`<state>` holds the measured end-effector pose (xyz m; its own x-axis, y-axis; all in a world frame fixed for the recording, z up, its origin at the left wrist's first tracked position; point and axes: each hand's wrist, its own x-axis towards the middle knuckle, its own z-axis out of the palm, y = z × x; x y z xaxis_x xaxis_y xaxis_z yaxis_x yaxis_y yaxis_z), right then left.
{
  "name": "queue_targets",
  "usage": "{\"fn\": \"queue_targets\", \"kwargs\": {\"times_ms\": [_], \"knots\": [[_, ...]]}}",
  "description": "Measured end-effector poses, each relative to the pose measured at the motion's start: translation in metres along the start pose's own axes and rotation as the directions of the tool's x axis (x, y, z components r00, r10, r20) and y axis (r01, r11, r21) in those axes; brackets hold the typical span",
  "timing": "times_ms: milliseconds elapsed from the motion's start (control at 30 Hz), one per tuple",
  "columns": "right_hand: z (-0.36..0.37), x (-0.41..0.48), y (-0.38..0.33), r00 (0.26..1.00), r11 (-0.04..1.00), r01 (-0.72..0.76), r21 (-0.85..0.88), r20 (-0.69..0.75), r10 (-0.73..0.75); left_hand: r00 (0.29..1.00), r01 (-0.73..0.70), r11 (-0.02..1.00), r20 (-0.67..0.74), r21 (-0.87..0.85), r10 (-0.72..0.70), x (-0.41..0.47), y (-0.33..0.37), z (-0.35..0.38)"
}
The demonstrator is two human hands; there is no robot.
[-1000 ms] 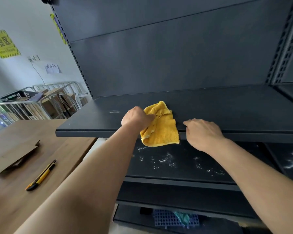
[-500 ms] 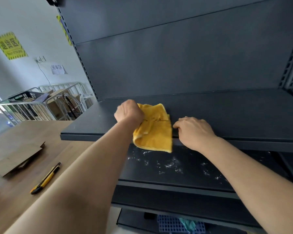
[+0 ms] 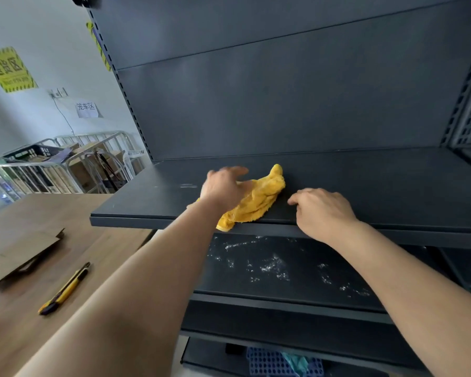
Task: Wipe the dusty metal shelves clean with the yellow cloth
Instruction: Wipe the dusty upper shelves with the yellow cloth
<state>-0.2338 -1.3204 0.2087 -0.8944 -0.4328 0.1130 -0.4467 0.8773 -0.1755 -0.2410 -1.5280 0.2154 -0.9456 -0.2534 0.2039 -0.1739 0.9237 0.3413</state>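
While my left hand [image 3: 225, 187], blurred, fingers spread, presses yellow cloth [image 3: 259, 202] on upper shelf [image 3: 378, 186], right hand [image 3: 321, 210] rests loosely curled at shelf edge, holding nothing.

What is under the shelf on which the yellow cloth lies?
A lower shelf with white dust scattered on it, and below that a blue perforated crate. The upper shelf covers the lower shelf's back, and the right forearm covers part of its surface.
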Motion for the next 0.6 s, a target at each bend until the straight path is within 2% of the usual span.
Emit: {"fn": "queue_targets", "kwargs": {"times_ms": [67,133,267,600], "knots": [[0.003,-0.003,0.001,1.000,1.000,-0.011,-0.005,0.002,0.011,0.967,-0.051,0.993,0.253,0.103,0.023,-0.008,0.001,0.011],[0.007,-0.005,-0.002,1.000,1.000,-0.019,-0.002,-0.007,0.019,0.935,-0.116,0.980,0.351,0.159,0.054,-0.013,0.005,0.025],[0.009,-0.001,-0.009,0.997,0.999,-0.049,0.004,-0.058,0.049,0.941,-0.149,0.966,0.330,0.211,0.073,-0.004,0.003,0.036],[0.028,0.052,-0.065,1.000,0.999,-0.009,0.051,-0.009,0.009,0.968,0.022,0.984,0.242,0.176,-0.065,0.057,-0.092,0.016]]}}
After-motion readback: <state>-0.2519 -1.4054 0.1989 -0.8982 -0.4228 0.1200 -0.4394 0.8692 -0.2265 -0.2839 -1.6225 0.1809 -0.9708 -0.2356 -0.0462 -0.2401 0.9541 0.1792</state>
